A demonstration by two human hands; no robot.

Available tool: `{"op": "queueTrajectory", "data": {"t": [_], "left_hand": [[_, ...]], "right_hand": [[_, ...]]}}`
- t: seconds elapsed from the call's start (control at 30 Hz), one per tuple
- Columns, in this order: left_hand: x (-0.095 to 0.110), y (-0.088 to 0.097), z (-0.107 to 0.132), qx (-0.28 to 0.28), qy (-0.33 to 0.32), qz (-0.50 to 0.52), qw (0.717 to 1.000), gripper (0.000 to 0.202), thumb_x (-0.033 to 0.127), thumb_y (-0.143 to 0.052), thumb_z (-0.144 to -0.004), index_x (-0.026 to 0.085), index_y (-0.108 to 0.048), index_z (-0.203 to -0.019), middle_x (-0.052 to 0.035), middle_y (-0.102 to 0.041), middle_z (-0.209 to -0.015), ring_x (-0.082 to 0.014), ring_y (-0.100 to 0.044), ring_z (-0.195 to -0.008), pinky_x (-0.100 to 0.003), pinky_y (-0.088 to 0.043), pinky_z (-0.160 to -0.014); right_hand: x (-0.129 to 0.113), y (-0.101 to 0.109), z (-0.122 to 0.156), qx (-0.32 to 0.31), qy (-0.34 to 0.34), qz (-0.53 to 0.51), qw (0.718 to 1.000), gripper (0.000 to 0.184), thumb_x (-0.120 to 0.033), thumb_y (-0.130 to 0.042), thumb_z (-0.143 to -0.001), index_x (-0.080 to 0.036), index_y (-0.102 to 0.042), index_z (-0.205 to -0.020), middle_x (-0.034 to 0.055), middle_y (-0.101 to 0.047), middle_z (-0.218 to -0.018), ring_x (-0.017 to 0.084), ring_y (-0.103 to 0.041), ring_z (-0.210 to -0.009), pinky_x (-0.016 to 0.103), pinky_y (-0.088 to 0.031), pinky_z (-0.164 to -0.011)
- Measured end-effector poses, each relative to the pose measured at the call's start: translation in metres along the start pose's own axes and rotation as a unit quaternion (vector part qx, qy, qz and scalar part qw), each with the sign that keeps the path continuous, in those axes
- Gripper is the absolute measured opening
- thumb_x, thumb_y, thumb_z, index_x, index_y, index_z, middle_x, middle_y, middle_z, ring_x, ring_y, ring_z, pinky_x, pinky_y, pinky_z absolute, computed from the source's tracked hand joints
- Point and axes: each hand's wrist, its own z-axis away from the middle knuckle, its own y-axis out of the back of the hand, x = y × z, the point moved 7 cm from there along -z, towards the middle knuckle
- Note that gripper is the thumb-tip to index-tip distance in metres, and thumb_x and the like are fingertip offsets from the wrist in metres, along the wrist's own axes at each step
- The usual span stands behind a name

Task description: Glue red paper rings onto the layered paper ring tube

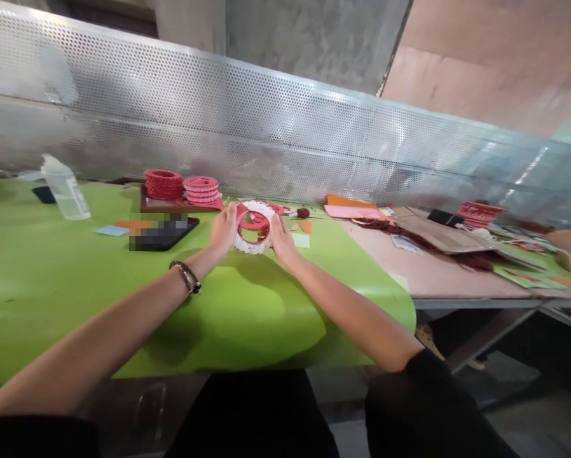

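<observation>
- We see the left hand (222,230) and the right hand (282,239) closed from either side on a red-and-white ring (253,227), the fingers curled round its rim so that each grip has hold of one edge.
- The ring is held upright just above the green tabletop (66,280), facing us, with a white scalloped outer border and a red inner band; smaller red pieces show through its open middle.
- The left wrist carries a dark beaded bracelet (186,277).
- Just left of the left hand lies a black phone (164,234), its face blurred out, so nothing on it can be read.
- Behind the phone, a dark tray (178,205) bears two stacks of rings (183,185), the left one deeper red, the right one pinker.
- Farther left stands a clear plastic bottle (65,188) with a white cap, leaning slightly; it has a label, but the print is too small for us to make out.
- Small paper scraps (123,226) in blue and orange lie between the bottle and the phone.
- To the right of the hands lie orange and pink sheets (350,207), then brown cardboard (438,235) and a red basket-like object (480,213).
- A perforated metal panel (285,133) runs along the back of the tabletop.
- We find no legible writing or brand anywhere.
</observation>
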Motion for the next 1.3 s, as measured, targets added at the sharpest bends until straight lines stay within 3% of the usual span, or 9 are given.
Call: {"op": "queueTrajectory", "data": {"t": [0.17, 0.33, 0.47, 0.53, 0.67, 0.83, 1.07, 1.2, 1.3], "left_hand": [[0.002, 0.003, 0.003, 0.003, 0.001, -0.022, 1.0, 0.027, 0.036, -0.06, -0.097, 0.015, -0.063, -0.114, -0.0071, -0.066, -0.109, -0.0198, -0.067, -0.09, -0.038, -0.059, -0.078], [0.005, 0.004, 0.005, -0.006, -0.002, -0.041, 0.999, 0.027, 0.036, -0.061, -0.097, 0.015, -0.063, -0.113, -0.0069, -0.067, -0.108, -0.0196, -0.067, -0.089, -0.037, -0.059, -0.076], [0.005, 0.004, 0.002, -0.025, -0.008, -0.062, 0.998, 0.027, 0.036, -0.06, -0.097, 0.015, -0.063, -0.114, -0.0073, -0.066, -0.11, -0.0199, -0.067, -0.09, -0.038, -0.059, -0.078], [0.006, 0.003, -0.001, -0.039, -0.015, -0.072, 0.997, 0.028, 0.036, -0.06, -0.097, 0.016, -0.062, -0.116, -0.0079, -0.066, -0.113, -0.0207, -0.067, -0.093, -0.039, -0.059, -0.08], [0.011, -0.003, 0.0, -0.081, -0.026, -0.098, 0.992, 0.029, 0.036, -0.061, -0.097, 0.015, -0.062, -0.118, -0.0082, -0.065, -0.114, -0.0217, -0.067, -0.095, -0.04, -0.059, -0.081], [0.02, -0.011, 0.009, -0.12, -0.046, -0.12, 0.984, 0.03, 0.037, -0.061, -0.097, 0.015, -0.062, -0.117, -0.0078, -0.065, -0.114, -0.0225, -0.067, -0.096, -0.041, -0.058, -0.082], [0.028, -0.011, 0.015, -0.12, -0.074, -0.117, 0.983, 0.029, 0.037, -0.061, -0.097, 0.015, -0.063, -0.115, -0.0075, -0.066, -0.111, -0.0212, -0.067, -0.093, -0.04, -0.059, -0.08], [0.027, -0.008, 0.012, -0.102, -0.071, -0.102, 0.987, 0.027, 0.038, -0.059, -0.098, 0.015, -0.063, -0.112, -0.0067, -0.067, -0.106, -0.0188, -0.067, -0.087, -0.037, -0.059, -0.077], [0.023, -0.008, 0.01, -0.111, -0.053, -0.097, 0.988, 0.03, 0.042, -0.055, -0.1, 0.014, -0.065, -0.104, -0.0037, -0.068, -0.092, -0.0158, -0.067, -0.075, -0.033, -0.058, -0.069]], "right_hand": [[0.001, 0.0, 0.003, 0.015, -0.058, 0.015, 0.998, 0.063, -0.065, -0.033, -0.094, -0.019, -0.052, -0.133, 0.0147, -0.057, -0.14, 0.029, -0.042, -0.142, 0.047, -0.032, -0.117], [-0.004, -0.002, 0.007, 0.007, -0.061, 0.021, 0.998, 0.046, -0.056, -0.035, -0.098, -0.023, -0.055, -0.124, 0.0114, -0.065, -0.125, 0.026, -0.049, -0.135, 0.045, -0.038, -0.113], [-0.005, 0.001, 0.006, -0.007, -0.055, 0.021, 0.998, 0.039, -0.051, -0.039, -0.099, -0.023, -0.057, -0.12, 0.0111, -0.065, -0.125, 0.026, -0.055, -0.128, 0.044, -0.043, -0.109], [-0.006, 0.005, 0.001, -0.025, -0.051, 0.02, 0.998, 0.035, -0.05, -0.044, -0.097, -0.024, -0.061, -0.115, 0.0096, -0.067, -0.121, 0.026, -0.06, -0.12, 0.044, -0.047, -0.104], [-0.011, 0.015, -0.01, -0.063, -0.044, 0.028, 0.997, 0.029, -0.05, -0.055, -0.092, -0.025, -0.068, -0.092, 0.0049, -0.071, -0.09, 0.024, -0.067, -0.093, 0.042, -0.054, -0.088], [-0.024, 0.017, -0.013, -0.061, -0.003, 0.052, 0.997, 0.029, -0.049, -0.056, -0.091, -0.024, -0.066, -0.079, 0.0015, -0.067, -0.079, 0.019, -0.064, -0.082, 0.034, -0.052, -0.081], [-0.028, 0.011, -0.009, -0.05, 0.026, 0.057, 0.997, 0.037, -0.056, -0.055, -0.09, -0.022, -0.056, -0.073, -0.0034, -0.056, -0.058, 0.014, -0.057, -0.056, 0.027, -0.048, -0.06], [-0.022, 0.017, -0.011, -0.025, 0.024, 0.041, 0.999, 0.043, -0.062, -0.049, -0.09, -0.022, -0.057, -0.075, 0.0005, -0.06, -0.065, 0.016, -0.061, -0.062, 0.03, -0.051, -0.062], [-0.015, 0.027, -0.015, 0.019, 0.012, 0.031, 0.999, 0.05, -0.065, -0.038, -0.093, -0.022, -0.062, -0.088, 0.0074, -0.068, -0.083, 0.023, -0.067, -0.087, 0.037, -0.054, -0.079]]}}
